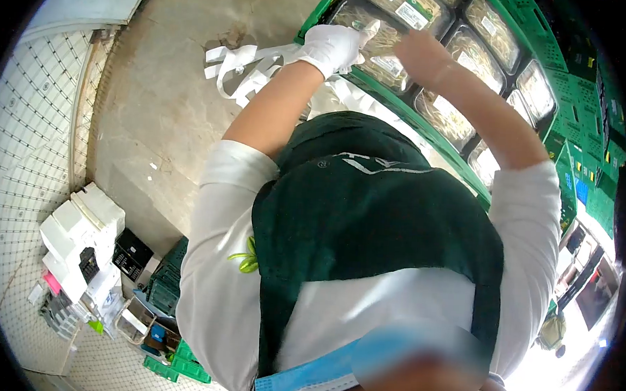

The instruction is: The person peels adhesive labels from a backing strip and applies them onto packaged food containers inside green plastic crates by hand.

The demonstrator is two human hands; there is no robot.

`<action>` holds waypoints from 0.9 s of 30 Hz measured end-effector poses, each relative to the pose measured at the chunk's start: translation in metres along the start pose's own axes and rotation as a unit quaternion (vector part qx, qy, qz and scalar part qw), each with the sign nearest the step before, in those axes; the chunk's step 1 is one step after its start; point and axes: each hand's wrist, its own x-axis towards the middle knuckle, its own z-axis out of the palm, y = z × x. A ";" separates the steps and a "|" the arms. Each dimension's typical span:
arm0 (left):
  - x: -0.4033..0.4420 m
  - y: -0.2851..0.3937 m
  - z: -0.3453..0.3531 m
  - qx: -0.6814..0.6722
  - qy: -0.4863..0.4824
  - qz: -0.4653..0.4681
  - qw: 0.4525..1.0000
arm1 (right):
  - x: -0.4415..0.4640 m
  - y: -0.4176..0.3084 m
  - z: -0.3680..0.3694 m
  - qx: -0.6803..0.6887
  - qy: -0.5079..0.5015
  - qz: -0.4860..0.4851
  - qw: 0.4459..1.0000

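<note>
My left hand [331, 48], in a white glove, is at the near left corner of a green crate [427, 130]. Its fingers are curled, and whatever they hold is hidden. A small green-and-white label [357, 25] shows by its fingertips. White paper strips [245, 65] trail from beside that wrist. Just right of it, my right hand [422, 57] is over the packs, blurred by motion, so its fingers cannot be read. The crate holds several clear-topped black trays of pale sprouts [466, 52], many with white labels [411, 16].
Stacked green crates [582, 102] rise beyond the filled crate at right. White boxes [81, 220], dark crates [164, 280] and a green crate [190, 363] stand at lower left, near a patterned wall [28, 155]. Concrete floor [149, 118] lies to my left.
</note>
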 end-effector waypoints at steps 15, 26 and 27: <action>0.000 -0.001 0.009 -0.041 0.117 0.081 0.989 | -0.098 -0.007 -0.028 0.637 0.237 0.205 0.704; -0.017 -0.019 0.022 -0.298 0.246 0.014 0.922 | -0.026 -0.044 0.081 0.834 0.243 0.382 0.315; -0.018 -0.019 0.020 -0.311 0.269 -0.010 0.912 | -0.026 -0.045 0.076 0.802 0.225 0.405 0.378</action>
